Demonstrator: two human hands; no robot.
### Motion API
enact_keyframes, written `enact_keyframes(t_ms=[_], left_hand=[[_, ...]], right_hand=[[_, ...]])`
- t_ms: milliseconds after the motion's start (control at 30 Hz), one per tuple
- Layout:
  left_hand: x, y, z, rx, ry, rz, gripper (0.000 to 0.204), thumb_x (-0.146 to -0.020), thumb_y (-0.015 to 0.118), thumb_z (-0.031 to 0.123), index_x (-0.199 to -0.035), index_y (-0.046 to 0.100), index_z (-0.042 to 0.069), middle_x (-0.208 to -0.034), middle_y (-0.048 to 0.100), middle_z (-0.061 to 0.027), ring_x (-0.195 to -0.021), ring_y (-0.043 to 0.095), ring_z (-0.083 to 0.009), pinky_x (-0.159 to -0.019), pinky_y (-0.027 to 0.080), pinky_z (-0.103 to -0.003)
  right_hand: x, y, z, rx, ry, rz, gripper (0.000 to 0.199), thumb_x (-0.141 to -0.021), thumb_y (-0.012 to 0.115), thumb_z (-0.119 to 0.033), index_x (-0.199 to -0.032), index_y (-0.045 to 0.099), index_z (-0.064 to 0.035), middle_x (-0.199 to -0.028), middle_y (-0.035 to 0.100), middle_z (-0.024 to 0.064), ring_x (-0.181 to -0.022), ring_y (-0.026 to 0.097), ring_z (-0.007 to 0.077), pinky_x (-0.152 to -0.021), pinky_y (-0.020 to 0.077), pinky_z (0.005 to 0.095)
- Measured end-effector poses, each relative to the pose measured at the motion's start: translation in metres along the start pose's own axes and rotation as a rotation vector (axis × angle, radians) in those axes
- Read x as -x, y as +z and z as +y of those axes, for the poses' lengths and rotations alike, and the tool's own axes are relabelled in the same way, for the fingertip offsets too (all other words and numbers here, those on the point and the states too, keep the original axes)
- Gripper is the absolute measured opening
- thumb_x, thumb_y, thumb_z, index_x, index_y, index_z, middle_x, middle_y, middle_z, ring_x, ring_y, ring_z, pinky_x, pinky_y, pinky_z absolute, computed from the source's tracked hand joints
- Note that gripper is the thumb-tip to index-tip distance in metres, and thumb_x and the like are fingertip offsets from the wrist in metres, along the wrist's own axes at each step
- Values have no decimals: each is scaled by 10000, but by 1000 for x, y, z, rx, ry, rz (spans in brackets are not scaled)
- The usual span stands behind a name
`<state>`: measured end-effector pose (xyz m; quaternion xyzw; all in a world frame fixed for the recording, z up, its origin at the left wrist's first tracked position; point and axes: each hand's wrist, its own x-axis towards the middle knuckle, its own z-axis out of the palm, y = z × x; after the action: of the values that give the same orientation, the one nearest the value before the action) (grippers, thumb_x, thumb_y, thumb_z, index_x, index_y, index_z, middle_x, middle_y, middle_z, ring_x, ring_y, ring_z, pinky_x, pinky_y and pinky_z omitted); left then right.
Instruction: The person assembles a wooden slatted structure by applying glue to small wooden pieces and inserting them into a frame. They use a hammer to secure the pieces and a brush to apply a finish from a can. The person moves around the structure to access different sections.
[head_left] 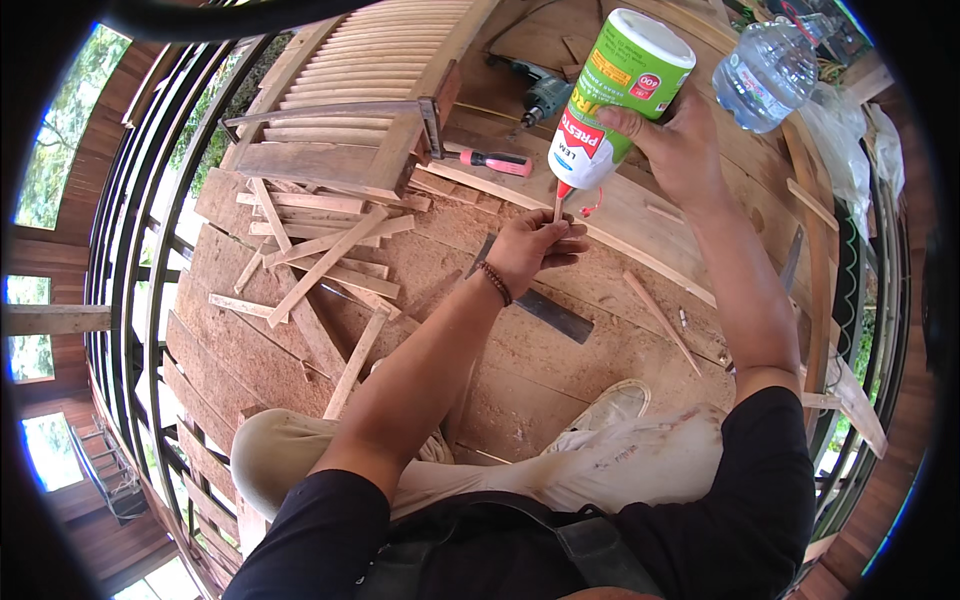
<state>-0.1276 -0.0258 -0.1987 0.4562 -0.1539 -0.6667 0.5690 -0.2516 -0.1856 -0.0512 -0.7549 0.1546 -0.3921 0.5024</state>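
Note:
My right hand (683, 150) grips a green and white glue bottle (640, 70) tipped upside down, its red nozzle pointing down. Just below that nozzle, my left hand (530, 248) pinches a thin wooden strip (558, 208) between thumb and forefinger. The nozzle meets the strip's upper end or sits very close to it; I cannot tell which. A small red cap (590, 210) dangles beside the nozzle. Under my left hand, a dark flat blade (550, 316) lies on the boards, partly hidden by the wrist.
Loose wooden slats (320, 250) are heaped at left, below a slatted wooden frame (370, 60). A pink-handled tool (500, 162) and a power drill (545, 98) lie beyond my hands. At far right is a large water bottle (762, 78). Sawdust covers the plank surface (520, 400).

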Motion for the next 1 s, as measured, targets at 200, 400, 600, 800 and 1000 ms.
enact_keyframes(t_ms=[200, 400, 600, 800, 1000], left_hand=[[-1, -1, -1, -78, 23, 11, 272, -1036, 594, 165, -1214, 566, -39, -1155, 721, -144, -938, 736, -229, -818, 630, -339], [-2, 0, 1, -38, 29, 20, 270, -1040, 592, 171, -1203, 570, -43, -1126, 727, -155, -879, 742, -218, -789, 634, -337], [-1, 1, 1, -73, 1, 30, 240, -1038, 599, 177, -1149, 600, -36, -1078, 738, -151, -810, 741, -202, -753, 638, -317], [2, 5, 2, -125, -4, 32, 257, -1036, 592, 167, -1179, 592, -47, -1095, 735, -135, -778, 712, -147, -762, 604, -286], [2, 5, 2, -131, -10, 22, 263, -1031, 605, 178, -1173, 595, -44, -1096, 735, -133, -775, 710, -142, -763, 603, -287]], right_hand=[[2, -6, -6, 100, -21, -12, 434, -881, 814, -156, -1210, 610, 40, -1112, 745, 136, -1027, 713, 200, -917, 568, 357], [2, -6, -5, 103, -25, -8, 464, -863, 838, -178, -1206, 612, 37, -1094, 747, 125, -1003, 712, 188, -901, 566, 345], [-1, -8, -3, 106, -47, 55, 460, -820, 865, -202, -1176, 662, 9, -1049, 765, 123, -958, 741, 195, -851, 588, 349], [-4, -15, 3, 175, -37, 105, 488, -824, 869, -231, -1178, 645, 20, -1054, 761, 128, -960, 734, 199, -864, 581, 349], [-4, -19, 5, 144, -20, 123, 505, -847, 859, -194, -1211, 603, 45, -1093, 744, 137, -997, 711, 189, -894, 568, 349]])
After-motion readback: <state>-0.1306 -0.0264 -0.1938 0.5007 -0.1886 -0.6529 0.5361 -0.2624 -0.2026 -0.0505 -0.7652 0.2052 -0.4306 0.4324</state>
